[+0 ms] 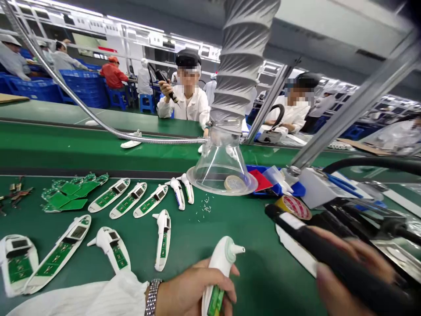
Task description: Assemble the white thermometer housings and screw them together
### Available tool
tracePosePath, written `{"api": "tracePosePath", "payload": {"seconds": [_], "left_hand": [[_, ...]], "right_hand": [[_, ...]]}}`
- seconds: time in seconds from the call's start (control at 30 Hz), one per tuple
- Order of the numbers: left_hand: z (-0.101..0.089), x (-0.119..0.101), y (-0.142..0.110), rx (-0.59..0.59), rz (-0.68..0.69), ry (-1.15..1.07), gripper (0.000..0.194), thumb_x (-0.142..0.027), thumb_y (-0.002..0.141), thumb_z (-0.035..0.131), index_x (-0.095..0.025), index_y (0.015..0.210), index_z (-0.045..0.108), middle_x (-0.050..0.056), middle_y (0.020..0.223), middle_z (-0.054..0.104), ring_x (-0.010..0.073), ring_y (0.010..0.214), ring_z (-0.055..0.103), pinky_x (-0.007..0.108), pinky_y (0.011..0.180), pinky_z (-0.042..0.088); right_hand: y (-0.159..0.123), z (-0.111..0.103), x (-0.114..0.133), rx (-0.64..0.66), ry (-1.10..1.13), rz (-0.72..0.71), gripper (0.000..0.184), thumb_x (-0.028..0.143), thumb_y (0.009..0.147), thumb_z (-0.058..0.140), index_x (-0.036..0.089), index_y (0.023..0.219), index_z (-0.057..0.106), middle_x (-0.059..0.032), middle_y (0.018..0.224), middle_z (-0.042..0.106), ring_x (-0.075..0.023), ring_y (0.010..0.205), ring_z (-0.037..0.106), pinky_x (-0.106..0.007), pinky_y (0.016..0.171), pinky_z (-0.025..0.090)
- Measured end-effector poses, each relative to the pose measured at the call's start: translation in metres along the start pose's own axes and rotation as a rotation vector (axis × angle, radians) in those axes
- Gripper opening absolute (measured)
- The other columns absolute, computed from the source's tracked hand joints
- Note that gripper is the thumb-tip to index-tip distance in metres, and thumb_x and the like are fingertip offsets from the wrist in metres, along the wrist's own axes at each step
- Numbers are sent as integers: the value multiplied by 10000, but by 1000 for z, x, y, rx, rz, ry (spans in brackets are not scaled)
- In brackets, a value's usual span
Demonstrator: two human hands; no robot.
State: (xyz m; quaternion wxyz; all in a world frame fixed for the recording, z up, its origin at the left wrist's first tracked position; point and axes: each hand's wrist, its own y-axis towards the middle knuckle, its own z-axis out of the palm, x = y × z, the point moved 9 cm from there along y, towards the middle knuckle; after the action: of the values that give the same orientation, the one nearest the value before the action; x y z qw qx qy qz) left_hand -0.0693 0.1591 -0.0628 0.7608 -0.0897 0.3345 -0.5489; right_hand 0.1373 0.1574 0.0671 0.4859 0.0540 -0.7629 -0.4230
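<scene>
At the near edge, the left hand (pixel 187 287) is gripping a white unit (pixel 219 263) over the green bench (pixel 263 281), its fingers curling round the body and pressing on it. The unit's long axis is running up from the bottom edge, leaning slightly right as it goes away from the wearer; its nozzle (pixel 238 249) is pointing right, and its board (pixel 215 300) is showing low down. The right hand (pixel 333 292) is wrapping its fingers round a black tool (pixel 322 250) (blur is hiding where the fingertips are pressing), whose blunt end is pointing up and left. The step in hand seems to be readying unit and tool, which are standing apart; the next move would be calling for a steady left grip and a controlled turn of the tool. Farther off, other units (pixel 118 252) are lying open on the left, loose boards (pixel 67 195) are piling behind them, white bits (pixel 205 206) are lying below a clear hood (pixel 217 171), and across the line a co-worker (pixel 186 103) is holding up another tool (pixel 166 85).
</scene>
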Motion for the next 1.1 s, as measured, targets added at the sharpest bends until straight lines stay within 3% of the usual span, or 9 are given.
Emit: {"api": "tracePosePath", "payload": {"seconds": [0.03,0.13,0.2,0.27,0.37,0.6,0.8,1.0,1.1], "left_hand": [[-1,1,-2,3,-4,-44,418,-203,576,660,-147,975,549,-22,594,559,85,466,504,198,454,365],[-13,-3,-6,-90,77,-177,342,-262,635,693,-182,925,531,-52,524,498,67,432,423,191,414,284],[-25,-9,-10,-189,174,-213,318,-281,647,699,-189,884,509,-53,537,500,74,437,426,205,428,303],[-35,-14,-14,-282,246,-218,295,-279,669,681,-186,876,493,-47,560,509,88,453,447,228,461,351],[-44,-19,-19,-343,289,-250,248,-257,718,636,-182,891,475,-42,568,504,92,460,447,234,478,366],[-50,-29,-19,-346,366,-266,183,-203,751,587,-185,893,472,-48,551,488,80,437,430,211,453,337],[-51,-39,-21,-366,410,-193,140,-213,767,597,-165,858,503,-43,550,505,77,450,459,203,453,368],[-55,-49,-25,-416,424,-126,203,-187,761,674,-132,902,539,66,848,651,147,766,636,224,633,507],[-51,-48,-24,-370,393,-126,195,-205,774,675,-114,905,561,96,904,667,159,799,651,251,716,533]], "right_hand": [[1,-5,-2,-170,193,116,457,341,781,644,380,1209,490,-32,1015,582,-272,1001,551,-470,981,385],[2,17,-6,-389,537,361,141,321,836,564,352,968,605,6,756,512,-192,828,553,-367,909,460],[8,44,0,-334,626,370,76,296,779,619,303,852,599,31,643,462,-162,675,513,-332,785,500],[12,75,8,-189,686,324,137,297,734,656,270,840,573,46,597,482,-148,606,485,-318,706,495],[9,112,14,-37,741,267,162,259,748,636,246,874,535,51,609,542,-140,600,501,-322,697,474],[1,153,12,97,740,226,175,193,798,577,244,932,478,60,670,579,-140,644,550,-358,743,457],[1,147,15,79,738,224,172,212,787,604,246,918,498,54,666,576,-146,644,536,-359,741,452],[-11,91,29,-67,695,332,232,433,751,677,284,870,546,46,578,417,-146,533,420,-337,633,447],[-24,70,26,-99,646,357,272,530,758,625,317,909,551,43,568,350,-152,484,373,-369,580,445]]}}
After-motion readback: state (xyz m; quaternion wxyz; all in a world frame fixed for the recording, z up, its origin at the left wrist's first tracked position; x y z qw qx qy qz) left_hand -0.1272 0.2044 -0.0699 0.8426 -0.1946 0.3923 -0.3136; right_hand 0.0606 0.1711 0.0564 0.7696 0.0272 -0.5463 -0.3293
